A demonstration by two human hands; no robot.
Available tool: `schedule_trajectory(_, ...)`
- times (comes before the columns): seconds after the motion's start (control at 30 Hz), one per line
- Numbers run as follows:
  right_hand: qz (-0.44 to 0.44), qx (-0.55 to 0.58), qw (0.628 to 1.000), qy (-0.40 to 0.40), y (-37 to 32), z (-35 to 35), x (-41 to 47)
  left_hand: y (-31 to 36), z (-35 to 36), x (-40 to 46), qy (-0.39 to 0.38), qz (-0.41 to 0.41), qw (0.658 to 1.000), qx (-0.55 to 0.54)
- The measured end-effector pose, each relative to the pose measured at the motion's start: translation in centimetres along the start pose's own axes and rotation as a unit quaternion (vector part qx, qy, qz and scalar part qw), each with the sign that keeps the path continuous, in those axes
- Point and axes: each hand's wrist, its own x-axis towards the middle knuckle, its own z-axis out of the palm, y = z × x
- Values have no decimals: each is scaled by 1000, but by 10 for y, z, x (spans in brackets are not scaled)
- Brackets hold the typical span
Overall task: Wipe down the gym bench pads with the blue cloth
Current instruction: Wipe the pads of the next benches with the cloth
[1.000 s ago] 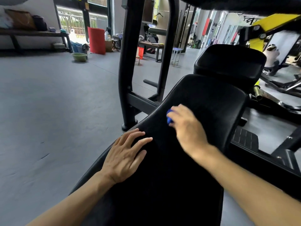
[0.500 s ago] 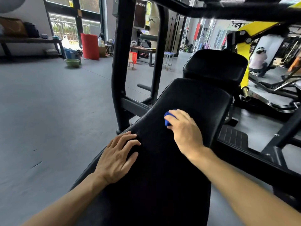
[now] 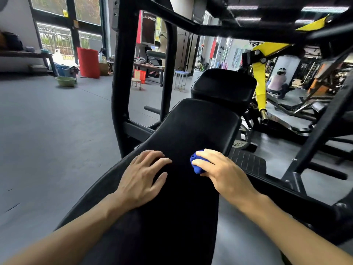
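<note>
Your blue cloth is bunched into a wad and lies against the long bench pad, close to the pad's right edge and about midway along what you can see of it. Your right hand covers most of it, fingers curled over the top and thumb tucked beneath, so only the left end of the wad shows. Your left hand rests flat on the same pad near its left edge, fingers spread and holding nothing; the two hands sit apart with a strip of bare pad between them.

You look to be in the middle of wiping this pad, with the cloth pressed down for a stroke. Beyond its far end sits the smaller head pad, apart from the cloth, and past that the black frame and the yellow arm of the machine.

The next move likely calls for steady downward pressure and a sweep along the pad, covering the right edge and the far end, then a reach to the head pad. Keep the left hand clear of the cloth's path.
</note>
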Motion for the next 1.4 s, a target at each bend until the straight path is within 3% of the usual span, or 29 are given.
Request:
schedule_trajectory(0.23, 29, -11, 999, 29, 51, -23, -2, 28, 37, 82, 23, -30, 999, -17)
schedule_trajectory(0.43, 7, -24, 999, 36, 69, -30, 2, 17, 48, 80, 17, -59, 998, -7)
schedule_trajectory(0.7, -29, -26, 999, 23, 94, -8, 89, 21, 47, 81, 7, -40, 999, 30)
schedule_trajectory(0.83, 61, -13, 997, 52, 142, -18, 137, 23, 42, 94, 20, -33, 998, 52)
schedule_trajectory(0.97, 109, -16, 992, 53, 132, -11, 149, 26, 47, 119, 37, -62, 997, 22)
schedule_trajectory(1.03, 64, -33, 995, 65, 106, -4, 127, 29, 52, 123, 45, -72, 996, 23)
schedule_trajectory(1.13, -37, -7, 999, 20, 62, 8, 79, 27, 55, 118, 65, -45, 997, 20)
schedule_trajectory(1.2, -63, 16, 998, -3, 72, 2, 80, 26, 53, 115, 63, -33, 997, 17)
schedule_trajectory(1.27, -35, 14, 999, 15, 100, -7, 105, 26, 53, 114, 51, -33, 998, 27)
schedule_trajectory(1.4, 101, 10, 994, 43, 142, -13, 143, 28, 52, 113, 45, -33, 998, 26)
